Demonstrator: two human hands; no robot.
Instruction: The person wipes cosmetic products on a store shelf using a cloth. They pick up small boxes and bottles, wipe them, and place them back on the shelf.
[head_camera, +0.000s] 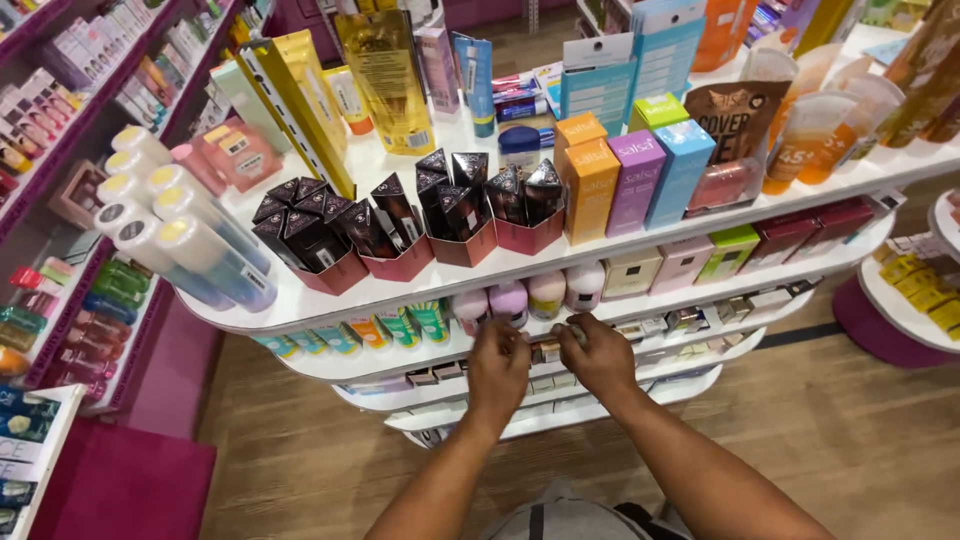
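**Both hands down at the second shelf of the curved white display**

Here we are, looking down over a tiered white shelf unit in a shop, and both hands are in at the second tier. The left hand has its fingers curled down at the shelf edge, just under a pink rounded bottle. The right hand sits right beside it, knuckles up, fingers bent in around something small and pale at the fingertips — too small and too hidden to name, and whether either hand truly grips anything I cannot tell. The two hands are nearly touching, with small flat boxes showing between them on the tier below.

Along that same tier, a white rounded bottle stands just right of the pink ones, then pale square boxes. Up on the top tier, dark faceted boxes stand in pink trays, with an orange carton, a purple carton and a blue carton to their right. The floor is wood-patterned.
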